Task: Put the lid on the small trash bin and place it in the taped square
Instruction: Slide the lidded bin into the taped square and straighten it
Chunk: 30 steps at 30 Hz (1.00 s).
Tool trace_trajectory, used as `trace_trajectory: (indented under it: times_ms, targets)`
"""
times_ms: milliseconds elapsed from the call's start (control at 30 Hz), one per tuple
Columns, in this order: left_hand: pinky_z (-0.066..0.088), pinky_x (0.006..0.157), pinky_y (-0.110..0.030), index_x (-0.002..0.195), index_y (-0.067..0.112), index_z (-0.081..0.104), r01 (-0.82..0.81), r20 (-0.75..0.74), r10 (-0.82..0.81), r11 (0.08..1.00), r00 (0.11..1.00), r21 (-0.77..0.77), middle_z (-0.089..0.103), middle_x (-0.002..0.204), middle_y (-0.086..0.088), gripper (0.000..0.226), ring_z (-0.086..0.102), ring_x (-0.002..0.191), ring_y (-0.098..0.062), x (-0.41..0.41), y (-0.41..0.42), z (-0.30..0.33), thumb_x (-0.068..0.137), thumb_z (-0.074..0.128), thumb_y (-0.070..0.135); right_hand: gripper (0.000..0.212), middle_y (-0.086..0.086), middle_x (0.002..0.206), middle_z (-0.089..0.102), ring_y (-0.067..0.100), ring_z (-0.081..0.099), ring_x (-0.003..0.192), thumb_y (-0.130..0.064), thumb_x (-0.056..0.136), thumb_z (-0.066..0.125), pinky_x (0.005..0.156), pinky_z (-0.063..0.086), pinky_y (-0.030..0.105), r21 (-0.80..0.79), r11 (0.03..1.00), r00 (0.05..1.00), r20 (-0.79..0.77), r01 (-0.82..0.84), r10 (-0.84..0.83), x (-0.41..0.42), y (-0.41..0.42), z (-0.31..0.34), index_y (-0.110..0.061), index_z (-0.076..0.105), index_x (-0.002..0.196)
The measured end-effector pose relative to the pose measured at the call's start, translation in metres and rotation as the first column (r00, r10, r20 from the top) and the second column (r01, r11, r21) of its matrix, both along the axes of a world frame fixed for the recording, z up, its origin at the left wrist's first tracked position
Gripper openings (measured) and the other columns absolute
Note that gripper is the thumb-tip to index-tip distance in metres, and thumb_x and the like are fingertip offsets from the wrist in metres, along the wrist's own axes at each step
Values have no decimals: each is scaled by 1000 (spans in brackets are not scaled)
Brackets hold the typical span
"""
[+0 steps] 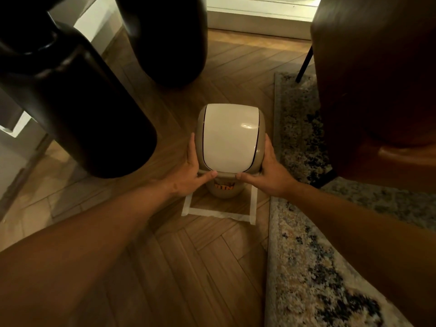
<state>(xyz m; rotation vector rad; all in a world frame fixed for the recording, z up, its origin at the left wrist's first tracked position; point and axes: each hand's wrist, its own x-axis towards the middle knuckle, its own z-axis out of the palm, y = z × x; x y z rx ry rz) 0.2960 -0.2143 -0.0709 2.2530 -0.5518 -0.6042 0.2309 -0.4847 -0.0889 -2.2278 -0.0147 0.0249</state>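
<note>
small trash bin (225, 191) | lid (230, 138) on | inside taped square (253, 204) | left hand (192, 171), right hand (273, 172) gripping

To my left stand two tall dark rounded vessels: a big black one (77, 109) close by and a second (165, 36) farther off, apart from it. They rest on a herringbone wood floor (188, 267). On my right a patterned rug (311, 267) lies beneath a brown leather chair (377, 79).

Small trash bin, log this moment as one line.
beige plastic bin: over white taped square | white swing lid: on | left hand, right hand: gripping lid rim
</note>
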Motion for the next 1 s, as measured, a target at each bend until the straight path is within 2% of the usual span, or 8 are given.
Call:
trace_trajectory:
  times_ms: [233,367,467,600,667,767,900,1000]
  targets:
    - [19,123,-47,143,40,-44,12,1,-12,1000,1000,20,-12,169,-2,131,11,154,-20,-1,0,11,85,73,47,144,-10,168,29,11,35,153,-64,68,91,118,42,48,-12,1000,999,36,-21,22,1,-2,23,-32,-10,166]
    - [4,121,-29,150,31,-36,44,161,-52,998,986,54,-17,168,-1,136,-8,151,-10,5,6,22,81,80,42,160,2,175,-3,22,4,162,-69,59,91,126,25,53,-144,989,996,77,-39,50,-2,1,23,-18,-17,166]
    - [-5,111,-10,153,24,-32,66,193,-78,996,978,63,-12,169,-2,135,-7,145,0,3,6,23,82,82,34,160,5,176,-1,23,3,162,-66,57,91,127,23,52,-121,992,996,73,-32,41,-5,9,17,-29,-26,161]
    - [8,118,-25,153,27,-33,60,152,-66,997,986,43,-6,170,-3,135,2,154,-14,6,6,23,82,82,28,154,-6,174,15,8,16,159,-72,62,88,125,24,28,5,1000,995,98,-2,1,-6,16,11,-43,-30,156]
    - [13,121,-32,152,31,-33,56,148,-64,997,987,60,-1,170,-2,136,7,154,-17,12,6,24,81,83,30,154,-9,173,16,5,19,158,-73,62,87,123,24,25,35,999,996,90,19,-22,-5,17,7,-42,-31,157]
    - [18,123,-39,152,34,-32,50,156,-61,996,986,73,3,170,-1,137,10,154,-17,16,7,24,79,84,32,153,-9,174,14,7,19,159,-71,66,87,123,25,29,43,999,996,89,28,-31,-4,17,0,-41,-31,158]
    - [15,117,-31,151,41,-31,26,164,-36,998,986,61,1,169,2,137,6,147,-6,16,10,18,78,84,33,149,-7,175,9,9,15,160,-74,68,82,126,27,38,27,1000,996,90,16,-19,-7,17,-1,-41,-32,157]
    - [10,122,-39,151,40,-30,4,140,-8,1000,990,26,-6,169,2,137,-2,152,-11,17,11,17,76,85,38,147,1,176,-4,22,0,162,-81,70,73,127,22,54,-77,997,994,108,20,-11,-10,13,-1,-24,-24,164]
